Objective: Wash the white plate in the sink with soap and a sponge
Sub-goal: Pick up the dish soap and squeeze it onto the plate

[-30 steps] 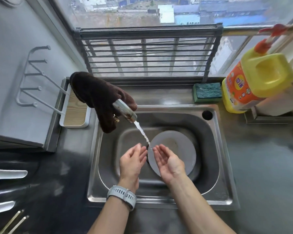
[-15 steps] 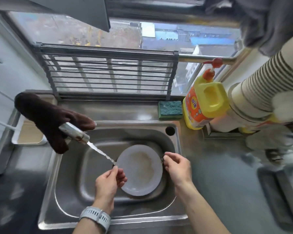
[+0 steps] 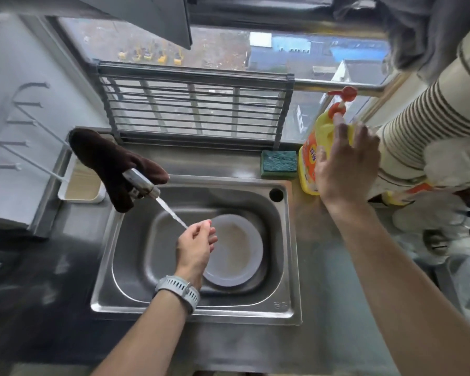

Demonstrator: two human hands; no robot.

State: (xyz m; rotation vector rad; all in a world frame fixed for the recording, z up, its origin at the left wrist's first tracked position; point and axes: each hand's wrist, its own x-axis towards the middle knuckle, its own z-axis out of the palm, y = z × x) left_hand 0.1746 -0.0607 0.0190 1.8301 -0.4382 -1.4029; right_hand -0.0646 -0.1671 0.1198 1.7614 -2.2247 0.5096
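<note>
A white plate [image 3: 236, 251] with brownish smears lies flat in the steel sink [image 3: 280, 308]. Water runs from the tap [image 3: 141, 183] onto my left hand [image 3: 196, 245], which hangs over the plate's left edge with loosely curled fingers and holds nothing. My right hand [image 3: 345, 164] is raised at the back right, fingers spread in front of the yellow soap bottle [image 3: 310, 158] with its red pump; whether it touches the bottle is unclear. A green sponge [image 3: 279, 163] lies on the ledge behind the sink, just left of the bottle.
A dark brown cloth [image 3: 106, 161] is draped over the tap. A metal rack [image 3: 196, 104] stands against the window. A white tray [image 3: 79, 191] sits left of the sink. Stacked striped paper cups [image 3: 423, 126] and wrapped items crowd the right counter.
My right hand has left the plate's right edge and risen to the soap bottle. My left hand stays under the running water. The camera tilted up and right.
</note>
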